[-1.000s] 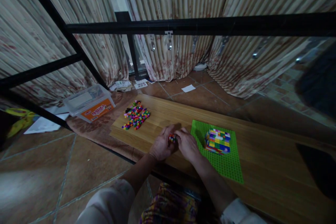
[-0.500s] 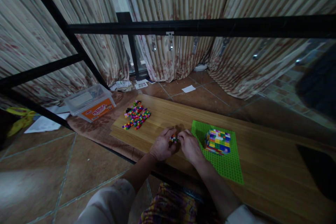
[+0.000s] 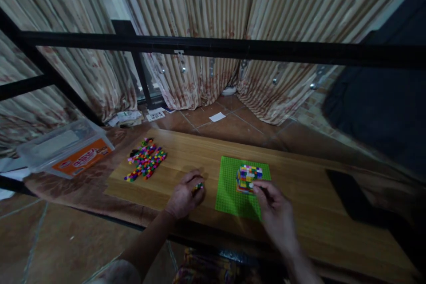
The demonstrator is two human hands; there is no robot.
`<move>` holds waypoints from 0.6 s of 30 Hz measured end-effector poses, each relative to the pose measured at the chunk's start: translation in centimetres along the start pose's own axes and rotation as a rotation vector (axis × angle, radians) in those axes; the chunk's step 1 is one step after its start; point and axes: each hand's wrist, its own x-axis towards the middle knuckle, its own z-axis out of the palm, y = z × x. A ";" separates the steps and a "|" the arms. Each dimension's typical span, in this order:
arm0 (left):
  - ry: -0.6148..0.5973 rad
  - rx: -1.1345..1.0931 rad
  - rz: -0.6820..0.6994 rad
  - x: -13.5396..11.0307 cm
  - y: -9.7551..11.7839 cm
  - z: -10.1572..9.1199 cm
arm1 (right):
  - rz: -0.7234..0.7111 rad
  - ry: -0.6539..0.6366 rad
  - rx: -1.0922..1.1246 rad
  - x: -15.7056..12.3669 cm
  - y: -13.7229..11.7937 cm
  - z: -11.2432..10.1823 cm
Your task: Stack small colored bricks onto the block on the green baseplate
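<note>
My left hand [image 3: 184,195] rests on the wooden board [image 3: 199,151], its fingers curled round a few small coloured bricks [image 3: 199,185]. My right hand [image 3: 274,206] reaches over the green baseplate [image 3: 229,191], fingertips pinched against the near right corner of the multicoloured brick block [image 3: 248,178] that stands on the plate. Whether a brick sits in that pinch is too small to tell. A pile of loose coloured bricks [image 3: 145,163] lies on the board to the left of my left hand.
A clear plastic box with an orange label [image 3: 66,153] sits at the far left. A black metal frame bar [image 3: 213,46] crosses above the board, curtains behind it. A dark flat object [image 3: 349,195] lies on the board at the right. Papers lie on the tiled floor.
The hands have parted: my right hand went right to the brick block on the baseplate, while my left hand stayed with the small bricks. The camera view shifted right.
</note>
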 end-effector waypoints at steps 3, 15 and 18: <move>0.006 0.015 0.010 0.1 0.0 0.0 | 0.023 0.096 -0.121 1.1 1.7 -2.2; 0.030 0.044 0.032 0.1 -0.3 0.1 | -0.122 -0.008 -0.187 4.3 2.8 -1.8; 0.012 0.046 0.027 0.1 -0.3 0.2 | -0.088 -0.013 -0.143 4.7 3.2 -1.8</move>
